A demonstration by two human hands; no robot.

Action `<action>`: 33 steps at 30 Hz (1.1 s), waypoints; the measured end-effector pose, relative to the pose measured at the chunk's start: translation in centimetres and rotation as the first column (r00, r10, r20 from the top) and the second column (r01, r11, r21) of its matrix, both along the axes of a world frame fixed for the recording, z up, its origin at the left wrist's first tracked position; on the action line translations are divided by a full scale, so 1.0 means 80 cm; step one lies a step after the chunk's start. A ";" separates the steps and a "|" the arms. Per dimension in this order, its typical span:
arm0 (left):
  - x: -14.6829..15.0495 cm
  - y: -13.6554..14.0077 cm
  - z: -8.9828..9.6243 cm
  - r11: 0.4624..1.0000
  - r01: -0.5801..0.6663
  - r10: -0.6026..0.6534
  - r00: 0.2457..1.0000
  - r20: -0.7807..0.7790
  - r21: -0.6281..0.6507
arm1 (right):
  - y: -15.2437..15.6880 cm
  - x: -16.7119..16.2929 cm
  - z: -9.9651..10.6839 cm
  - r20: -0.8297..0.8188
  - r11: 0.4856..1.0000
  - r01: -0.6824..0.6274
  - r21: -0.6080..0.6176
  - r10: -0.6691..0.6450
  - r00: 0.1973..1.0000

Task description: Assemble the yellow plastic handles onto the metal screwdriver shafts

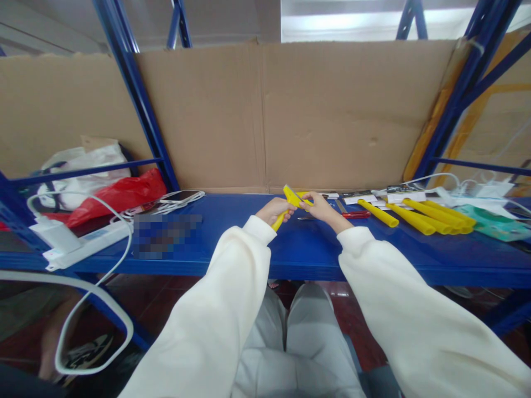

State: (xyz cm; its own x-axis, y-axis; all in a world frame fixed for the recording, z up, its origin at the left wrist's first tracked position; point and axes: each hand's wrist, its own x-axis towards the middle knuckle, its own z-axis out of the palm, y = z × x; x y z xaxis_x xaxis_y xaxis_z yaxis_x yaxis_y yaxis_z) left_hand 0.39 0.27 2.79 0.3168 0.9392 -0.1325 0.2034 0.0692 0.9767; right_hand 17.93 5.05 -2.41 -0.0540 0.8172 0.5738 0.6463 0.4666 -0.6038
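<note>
Person's arms stretched forward over blue desk [228, 209], white sleeves [234, 271] converging. Left hand [274, 209]: fingers curled round yellow tool [291, 195], handle jutting below fist. Right hand [320, 209]: wrist angled inward, fingers pinching tool's other end. Tool tilted, yellow tubes [427, 215] lying to right.

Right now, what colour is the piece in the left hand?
Yellow: the piece shows best in the head view.
</note>
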 end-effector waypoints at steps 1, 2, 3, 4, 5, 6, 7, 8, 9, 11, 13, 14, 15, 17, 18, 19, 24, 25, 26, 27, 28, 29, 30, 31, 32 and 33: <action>-0.001 0.001 0.000 1.000 0.000 0.000 1.000 0.005 -0.004 | -0.001 0.000 0.001 -0.008 0.999 -0.034 -0.027 0.034 0.999; -0.001 0.001 -0.001 1.000 0.002 -0.002 1.000 0.009 -0.010 | -0.002 0.000 0.002 -0.009 0.996 -0.068 -0.056 0.068 0.998; -0.002 0.001 -0.001 1.000 0.006 -0.006 1.000 0.013 -0.017 | -0.003 0.001 0.003 -0.011 0.992 -0.096 -0.083 0.095 0.995; -0.003 0.002 -0.001 1.000 0.011 -0.010 1.000 0.017 -0.023 | -0.004 0.001 0.004 -0.017 0.988 -0.110 -0.103 0.109 0.994; -0.003 0.002 -0.001 1.000 0.016 -0.015 1.000 0.020 -0.027 | -0.005 0.002 0.005 -0.027 0.986 -0.115 -0.119 0.112 0.993; -0.003 0.002 -0.001 0.999 0.020 -0.019 1.000 0.021 -0.031 | -0.006 0.002 0.006 -0.041 0.985 -0.114 -0.128 0.109 0.993; -0.004 0.001 -0.001 0.999 0.021 -0.021 1.000 0.020 -0.034 | -0.007 0.003 0.007 -0.055 0.984 -0.113 -0.136 0.107 0.993; -0.004 0.001 -0.001 0.999 0.021 -0.021 1.000 0.018 -0.035 | -0.008 0.004 0.007 -0.068 0.983 -0.116 -0.145 0.107 0.992; -0.004 0.001 -0.001 0.999 0.019 -0.018 1.000 0.015 -0.038 | -0.008 0.004 0.007 -0.079 0.981 -0.120 -0.154 0.109 0.991; -0.004 0.001 -0.001 0.999 0.016 -0.015 1.000 0.014 -0.045 | -0.009 0.005 0.008 -0.094 0.976 -0.135 -0.169 0.120 0.988; -0.005 0.003 -0.002 0.999 0.017 -0.016 1.000 0.024 -0.050 | -0.009 0.005 0.008 -0.108 0.972 -0.152 -0.179 0.134 0.985; -0.005 0.003 -0.002 0.998 0.022 -0.020 0.999 0.033 -0.052 | -0.009 0.005 0.008 -0.120 0.970 -0.160 -0.182 0.139 0.983; -0.006 0.004 -0.003 0.998 0.029 -0.027 0.999 0.044 -0.056 | -0.009 0.005 0.009 -0.133 0.968 -0.168 -0.186 0.144 0.981; -0.008 0.006 -0.003 0.996 0.054 -0.049 0.996 0.074 -0.073 | -0.010 0.006 0.009 -0.165 0.963 -0.184 -0.198 0.152 0.974; -0.009 0.007 -0.003 0.994 0.070 -0.062 0.994 0.091 -0.085 | -0.010 0.006 0.009 -0.180 0.959 -0.195 -0.206 0.159 0.971; -0.010 0.007 -0.003 0.992 0.084 -0.074 0.992 0.107 -0.096 | -0.010 0.006 0.009 -0.194 0.954 -0.209 -0.214 0.168 0.966; -0.011 0.004 0.000 0.986 0.109 -0.092 0.987 0.133 -0.129 | -0.011 0.006 0.009 -0.235 0.943 -0.237 -0.232 0.182 0.955; -0.010 0.003 0.000 0.985 0.111 -0.094 0.987 0.129 -0.134 | -0.012 0.006 0.008 -0.239 0.943 -0.238 -0.233 0.181 0.954; -0.010 0.003 0.001 0.984 0.113 -0.095 0.987 0.126 -0.138 | -0.012 0.005 0.008 -0.242 0.942 -0.239 -0.237 0.181 0.953; -0.010 0.002 0.001 0.983 0.115 -0.097 0.987 0.125 -0.141 | -0.013 0.004 0.009 -0.245 0.940 -0.238 -0.243 0.178 0.953; -0.010 0.002 0.001 0.983 0.117 -0.099 0.987 0.127 -0.144 | -0.013 0.004 0.009 -0.248 0.939 -0.235 -0.250 0.172 0.953; -0.010 0.003 0.001 0.982 0.118 -0.099 0.986 0.132 -0.144 | -0.014 0.003 0.009 -0.251 0.939 -0.230 -0.257 0.165 0.954; -0.010 0.004 0.000 0.982 0.118 -0.099 0.986 0.138 -0.144 | -0.015 0.003 0.009 -0.253 0.939 -0.226 -0.261 0.159 0.954; -0.010 0.005 0.000 0.982 0.119 -0.099 0.985 0.143 -0.144 | -0.015 0.002 0.010 -0.255 0.938 -0.225 -0.262 0.158 0.954; -0.010 0.006 -0.001 0.982 0.123 -0.101 0.984 0.147 -0.145 | -0.016 0.002 0.010 -0.256 0.939 -0.227 -0.260 0.159 0.953; -0.010 0.007 -0.001 0.981 0.126 -0.105 0.983 0.148 -0.146 | -0.016 0.002 0.010 -0.258 0.939 -0.231 -0.256 0.164 0.952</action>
State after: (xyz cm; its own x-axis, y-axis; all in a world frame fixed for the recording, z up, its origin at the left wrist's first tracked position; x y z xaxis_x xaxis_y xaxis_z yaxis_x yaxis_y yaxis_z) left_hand -0.43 0.80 2.73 0.4475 0.8669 -0.2194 0.0817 0.2047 0.9754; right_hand 18.08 3.75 -1.60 -0.1255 0.9324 0.3389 0.3871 0.3605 -0.8486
